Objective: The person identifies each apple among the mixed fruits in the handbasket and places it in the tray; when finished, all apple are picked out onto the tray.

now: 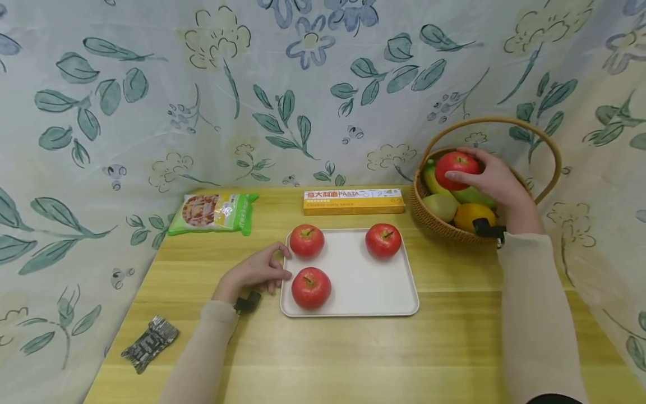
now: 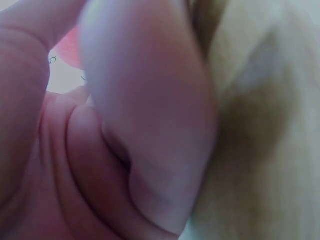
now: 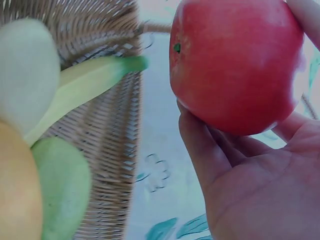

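My right hand (image 1: pixel 492 177) grips a red apple (image 1: pixel 456 168) above the wicker basket (image 1: pixel 429 216). In the right wrist view the apple (image 3: pixel 240 65) shows a small green stem, with fingers beneath and behind it. My left hand (image 1: pixel 259 269) lies at the left rim of a white tray (image 1: pixel 353 280), its fingers loosely bent and holding nothing; whether they touch the rim is unclear. The tray bears an apple (image 1: pixel 307 241) at its back left, another apple (image 1: pixel 311 288) at the front left and a third apple (image 1: pixel 383 241) at the back right.
In the basket lie a banana (image 3: pixel 85 90), a pale green fruit (image 1: pixel 441 206) and an orange-yellow fruit (image 1: pixel 474 216); its handle (image 1: pixel 489 119) arches overhead. Behind the tray is a pasta box (image 1: pixel 353 203). A green food packet (image 1: pixel 214 213) and dark wrapped snack (image 1: pixel 150 343) lie left.
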Demonstrator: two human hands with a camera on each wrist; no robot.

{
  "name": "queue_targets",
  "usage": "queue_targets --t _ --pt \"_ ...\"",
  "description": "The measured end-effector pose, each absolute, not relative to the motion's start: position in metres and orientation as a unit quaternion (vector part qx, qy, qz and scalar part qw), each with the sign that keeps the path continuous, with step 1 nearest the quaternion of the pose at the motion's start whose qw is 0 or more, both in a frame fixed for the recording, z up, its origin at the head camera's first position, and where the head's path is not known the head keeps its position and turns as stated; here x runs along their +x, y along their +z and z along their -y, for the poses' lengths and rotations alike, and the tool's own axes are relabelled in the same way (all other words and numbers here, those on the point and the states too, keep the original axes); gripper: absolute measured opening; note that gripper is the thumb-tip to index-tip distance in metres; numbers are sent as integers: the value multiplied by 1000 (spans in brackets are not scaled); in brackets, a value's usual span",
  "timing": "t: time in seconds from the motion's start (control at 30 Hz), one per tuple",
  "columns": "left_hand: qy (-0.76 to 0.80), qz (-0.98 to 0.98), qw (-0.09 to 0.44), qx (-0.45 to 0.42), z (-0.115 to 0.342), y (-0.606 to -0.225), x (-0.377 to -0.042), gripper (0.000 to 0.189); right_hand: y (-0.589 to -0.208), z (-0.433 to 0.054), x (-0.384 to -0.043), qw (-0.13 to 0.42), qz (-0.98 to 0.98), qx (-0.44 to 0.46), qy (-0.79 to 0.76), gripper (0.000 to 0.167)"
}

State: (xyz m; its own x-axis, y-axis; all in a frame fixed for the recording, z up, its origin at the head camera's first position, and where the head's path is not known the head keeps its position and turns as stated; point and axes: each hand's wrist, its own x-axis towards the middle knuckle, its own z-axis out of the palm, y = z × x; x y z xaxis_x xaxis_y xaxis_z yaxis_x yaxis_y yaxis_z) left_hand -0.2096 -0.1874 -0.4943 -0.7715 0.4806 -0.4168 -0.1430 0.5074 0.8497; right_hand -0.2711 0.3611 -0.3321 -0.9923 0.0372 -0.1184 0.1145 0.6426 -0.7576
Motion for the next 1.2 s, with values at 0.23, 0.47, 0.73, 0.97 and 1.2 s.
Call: queue_targets --t 0.23,0.47,0.73,0.97,1.2 --pt "485 -805 325 103 188 -496 -209 53 -329 -340 -247 28 -904 -3 -427 87" --pt "483 -806 324 106 188 -496 -209 55 -334 -313 -219 11 -895 -54 -442 78" --pt "483 -808 323 103 187 -495 -210 52 -363 -285 -189 39 -857 -98 -504 75" --pt "479 -809 325 104 187 -492 -211 54 -404 -265 -170 88 -844 -134 -512 74" --pt "477 -810 323 105 187 -493 -211 54 -437 -253 -156 143 -839 -164 -498 73"
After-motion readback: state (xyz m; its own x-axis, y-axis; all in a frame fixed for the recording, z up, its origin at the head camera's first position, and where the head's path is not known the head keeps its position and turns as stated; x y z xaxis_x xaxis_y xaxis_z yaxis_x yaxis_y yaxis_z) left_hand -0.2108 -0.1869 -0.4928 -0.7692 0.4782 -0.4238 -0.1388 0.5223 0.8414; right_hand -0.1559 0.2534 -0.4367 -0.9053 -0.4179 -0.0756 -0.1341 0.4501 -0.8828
